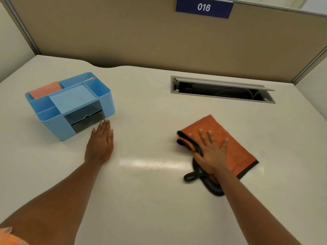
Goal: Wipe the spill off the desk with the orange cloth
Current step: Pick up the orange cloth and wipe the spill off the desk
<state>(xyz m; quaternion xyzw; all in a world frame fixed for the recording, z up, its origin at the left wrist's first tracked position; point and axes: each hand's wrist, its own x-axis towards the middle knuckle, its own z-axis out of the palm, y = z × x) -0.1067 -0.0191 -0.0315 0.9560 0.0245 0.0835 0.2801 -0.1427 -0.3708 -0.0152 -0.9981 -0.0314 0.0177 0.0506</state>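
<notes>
Item, right hand (pixel 210 152): you are pressing it flat, fingers spread, on the folded orange microfibre cloth with black edging (pixel 235 147), lying right of centre on the pale laminate desk (pixel 159 200). Item, left hand (pixel 100 144): fingers together, resting beside the blue plastic organiser (pixel 70 106). No spill is discernible; keep even pressure and overlap passes.

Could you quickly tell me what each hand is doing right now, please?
Left hand: open, flat on the desk, holding nothing.
Right hand: open, pressed flat on the orange cloth.
</notes>
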